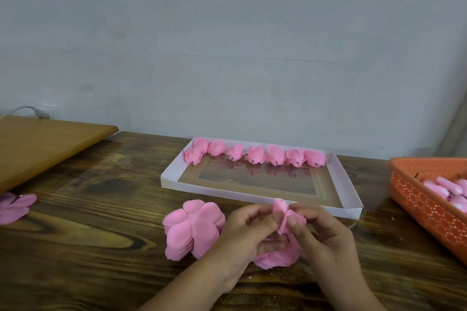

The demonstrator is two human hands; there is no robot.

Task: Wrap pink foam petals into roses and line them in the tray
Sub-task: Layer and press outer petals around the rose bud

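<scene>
Both hands meet above the wooden table (75,247), left hand (249,232) and right hand (321,232) pinching one half-wrapped pink rose (284,212). Eight finished roses (255,155) line the white tray (351,192).

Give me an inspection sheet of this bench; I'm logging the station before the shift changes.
Surface: dark wooden table.
Job's things: white tray holding eight finished roses along its far side; petal stack; half-wrapped rose.
Clutter: orange basket with pink pieces; loose petals; wooden board.
Grippers: left hand and right hand both pinch the half-wrapped rose.
Cables: grey cable by the wall.
Surroundings: plain grey wall.
</scene>
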